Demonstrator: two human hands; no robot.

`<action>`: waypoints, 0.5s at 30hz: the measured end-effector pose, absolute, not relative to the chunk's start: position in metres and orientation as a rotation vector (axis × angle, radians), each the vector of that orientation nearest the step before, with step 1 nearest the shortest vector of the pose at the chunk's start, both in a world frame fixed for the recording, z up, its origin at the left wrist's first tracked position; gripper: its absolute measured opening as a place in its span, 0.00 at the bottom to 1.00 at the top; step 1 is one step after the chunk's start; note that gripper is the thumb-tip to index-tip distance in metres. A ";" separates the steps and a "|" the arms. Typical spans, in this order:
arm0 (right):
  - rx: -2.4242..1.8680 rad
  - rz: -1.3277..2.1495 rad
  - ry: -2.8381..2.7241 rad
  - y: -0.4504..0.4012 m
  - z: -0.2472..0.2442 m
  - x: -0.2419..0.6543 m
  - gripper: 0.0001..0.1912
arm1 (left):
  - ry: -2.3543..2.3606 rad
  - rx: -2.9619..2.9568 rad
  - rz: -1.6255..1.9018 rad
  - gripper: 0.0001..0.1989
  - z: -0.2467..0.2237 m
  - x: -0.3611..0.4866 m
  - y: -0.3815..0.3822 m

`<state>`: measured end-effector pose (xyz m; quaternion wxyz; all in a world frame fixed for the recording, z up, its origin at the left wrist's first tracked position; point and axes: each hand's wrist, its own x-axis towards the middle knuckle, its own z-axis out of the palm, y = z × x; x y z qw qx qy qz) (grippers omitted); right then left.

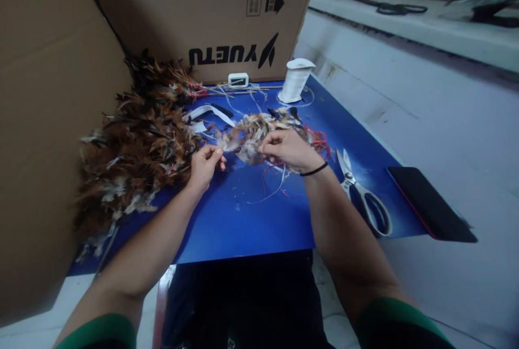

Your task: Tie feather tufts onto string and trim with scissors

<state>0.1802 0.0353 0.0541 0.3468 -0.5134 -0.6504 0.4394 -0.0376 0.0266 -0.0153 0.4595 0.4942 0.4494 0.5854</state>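
My left hand (207, 164) is closed in a pinch on a pale, fluffy feather (227, 142), beside the large heap of brown feathers (150, 143). My right hand (287, 149), with a black band at the wrist, has its thumb and forefinger pressed together at a greyish feather tuft (249, 153); what lies between the fingertips is too small to name. Just behind both hands a bundle of tan and grey feathers (263, 123) rests on the blue table surface (243, 225), with red string (321, 141) at its right end.
Open scissors (359, 192) lie right of my right hand, with a black phone-like slab (432, 203) farther right. Toward the back stand a white spool (297, 81) and a small white device (238, 80). Cardboard (162, 14) rises behind and at left.
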 end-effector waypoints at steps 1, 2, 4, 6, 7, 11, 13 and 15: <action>-1.299 1.216 -1.621 0.034 0.056 0.181 0.06 | 1.108 1.218 1.438 0.13 -0.015 -0.037 0.026; -1.267 1.273 -1.569 0.033 0.056 0.181 0.07 | 1.110 1.219 1.435 0.13 -0.015 -0.037 0.026; -1.212 1.338 -1.495 0.032 0.057 0.182 0.09 | 1.113 1.217 1.432 0.14 -0.014 -0.037 0.025; -1.181 1.371 -1.453 0.032 0.055 0.183 0.11 | 1.116 1.213 1.429 0.14 -0.013 -0.037 0.025; -1.177 1.377 -1.445 0.033 0.054 0.183 0.12 | 1.117 1.210 1.427 0.14 -0.013 -0.037 0.025; -1.205 1.338 -1.516 0.036 0.052 0.185 0.11 | 1.114 1.201 1.426 0.15 -0.012 -0.037 0.025; -1.218 1.305 -1.587 0.037 0.052 0.184 0.09 | 1.093 1.178 1.422 0.16 -0.011 -0.036 0.024; -1.220 1.306 -1.624 0.036 0.053 0.182 0.07 | 1.038 1.121 1.386 0.17 -0.008 -0.034 0.021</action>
